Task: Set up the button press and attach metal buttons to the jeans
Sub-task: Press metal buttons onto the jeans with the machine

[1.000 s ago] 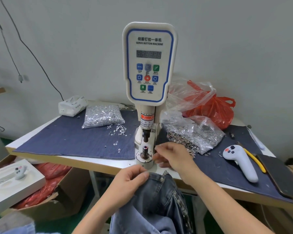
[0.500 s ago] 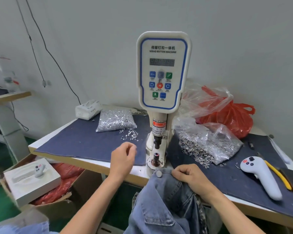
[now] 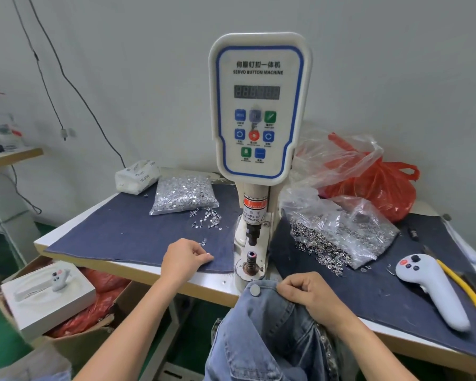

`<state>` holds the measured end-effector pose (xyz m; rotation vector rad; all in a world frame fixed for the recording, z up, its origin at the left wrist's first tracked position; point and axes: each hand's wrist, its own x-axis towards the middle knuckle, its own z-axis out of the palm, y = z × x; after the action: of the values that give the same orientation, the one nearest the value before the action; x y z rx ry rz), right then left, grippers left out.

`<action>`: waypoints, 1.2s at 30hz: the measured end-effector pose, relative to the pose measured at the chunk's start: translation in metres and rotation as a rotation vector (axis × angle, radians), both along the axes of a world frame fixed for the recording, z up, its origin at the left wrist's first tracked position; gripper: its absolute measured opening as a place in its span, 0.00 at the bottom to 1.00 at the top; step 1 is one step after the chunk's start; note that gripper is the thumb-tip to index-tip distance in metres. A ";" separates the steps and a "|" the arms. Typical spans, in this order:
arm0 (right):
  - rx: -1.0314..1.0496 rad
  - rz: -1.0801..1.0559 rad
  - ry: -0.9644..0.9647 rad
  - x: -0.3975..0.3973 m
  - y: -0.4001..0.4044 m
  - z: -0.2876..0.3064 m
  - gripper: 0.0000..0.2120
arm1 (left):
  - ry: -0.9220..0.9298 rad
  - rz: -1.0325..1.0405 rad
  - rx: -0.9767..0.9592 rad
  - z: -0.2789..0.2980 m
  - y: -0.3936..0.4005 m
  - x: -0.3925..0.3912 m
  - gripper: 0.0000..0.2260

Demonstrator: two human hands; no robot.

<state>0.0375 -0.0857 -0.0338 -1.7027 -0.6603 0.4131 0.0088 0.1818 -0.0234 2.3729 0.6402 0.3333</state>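
right hand [image 3: 304, 291] grips jeans [image 3: 270, 334] bunched at counter [image 3: 217, 284] front edge, just before servo button machine [image 3: 259, 111]. left hand [image 3: 186, 258] pinches small metal tack [image 3: 209, 254] on dark cloth [image 3: 121, 232] near front edge. one button [image 3: 255, 290] on waistband.

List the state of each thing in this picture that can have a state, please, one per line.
Display: unreadable, digits blurred.
Lower die: bare, nothing loaded.
Jeans: held at the table edge, one button already on.
Left hand: pinching a small metal piece on the cloth.
Right hand: gripping the jeans.
Tack bag: open, tacks spilled.
Button bag: open, buttons spilled.
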 end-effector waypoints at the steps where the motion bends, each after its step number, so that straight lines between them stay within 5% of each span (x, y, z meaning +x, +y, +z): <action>1: 0.001 0.002 0.003 0.000 0.000 0.000 0.17 | 0.005 0.010 0.011 0.000 -0.002 -0.001 0.07; 5: 0.002 0.000 0.009 0.000 0.000 0.001 0.16 | -0.090 0.009 0.000 0.009 -0.010 -0.005 0.05; 10: -0.001 0.013 0.010 0.000 -0.001 0.000 0.17 | -0.310 -0.317 -0.326 0.036 -0.045 -0.015 0.05; 27: 0.009 0.013 0.026 0.001 -0.001 -0.003 0.14 | -0.254 -0.427 0.367 0.049 -0.065 -0.007 0.08; 30: 0.019 0.011 0.035 0.001 -0.002 -0.003 0.14 | -0.251 -0.442 0.361 0.049 -0.063 -0.005 0.08; 36: 0.018 0.014 0.035 0.001 -0.001 -0.003 0.14 | -0.199 -0.414 0.043 0.049 -0.063 -0.003 0.08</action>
<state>0.0381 -0.0871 -0.0365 -1.6709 -0.6485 0.4449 0.0063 0.1189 0.0253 2.4006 0.0451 0.3938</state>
